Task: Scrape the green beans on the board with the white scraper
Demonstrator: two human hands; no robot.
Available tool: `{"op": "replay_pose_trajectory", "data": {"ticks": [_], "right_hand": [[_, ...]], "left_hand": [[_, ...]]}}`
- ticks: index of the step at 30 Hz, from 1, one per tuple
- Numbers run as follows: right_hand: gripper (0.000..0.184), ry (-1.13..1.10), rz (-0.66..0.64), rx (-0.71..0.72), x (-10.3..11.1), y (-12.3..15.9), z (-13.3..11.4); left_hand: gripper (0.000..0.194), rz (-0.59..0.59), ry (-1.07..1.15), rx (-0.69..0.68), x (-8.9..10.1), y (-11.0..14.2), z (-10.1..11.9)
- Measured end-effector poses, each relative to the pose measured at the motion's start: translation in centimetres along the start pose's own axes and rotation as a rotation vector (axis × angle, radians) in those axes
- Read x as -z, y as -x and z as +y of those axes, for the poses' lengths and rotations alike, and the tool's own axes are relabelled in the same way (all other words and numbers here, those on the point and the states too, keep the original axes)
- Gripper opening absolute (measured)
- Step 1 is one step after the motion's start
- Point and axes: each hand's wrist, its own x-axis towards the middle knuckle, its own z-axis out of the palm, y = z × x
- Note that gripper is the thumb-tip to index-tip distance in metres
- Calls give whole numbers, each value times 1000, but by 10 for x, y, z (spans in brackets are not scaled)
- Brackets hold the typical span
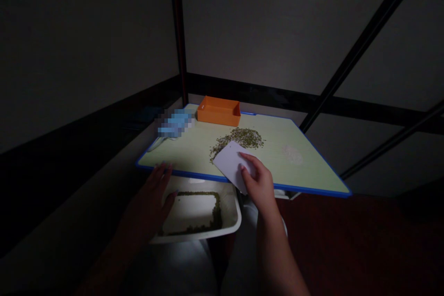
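My right hand (257, 181) grips a flat white plastic card (231, 159), thumb on its face, tilted over the front part of the table. The card's far edge meets a loose heap of small green-brown seeds or dried bits (244, 138). My left hand (157, 194) is in shadow at the table's front left edge, fingers stretched and apart, thumb over a white tub (233, 222). Whether it touches the tub's rim I cannot tell. Inside the tub, more of the same green-brown bits (217, 215) lie along the walls around a bare white bottom.
An orange open box (218, 112) stands at the back of the pale green table (187, 152), which has a blue edge. A blurred blue item (175, 123) lies at the back left. A pale patch of fine bits (292, 154) is on the right. Dark-framed panels (249, 23) rise behind.
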Motion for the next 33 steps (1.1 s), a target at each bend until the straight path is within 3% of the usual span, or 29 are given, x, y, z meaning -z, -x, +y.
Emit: {"op": "replay_pose_trajectory", "data": {"ticks": [21,27,33], "right_hand": [[29,-114,-128,-12,5,-2,0],[30,-95,-43,-34,12,-4,4],[30,-68,-23,-10,6,-4,7]], "left_hand": [[65,-34,9,12,-1,0,-1],[65,-28,13,18,-1,1,-1],[64,-17,13,20,0,2,1]]}}
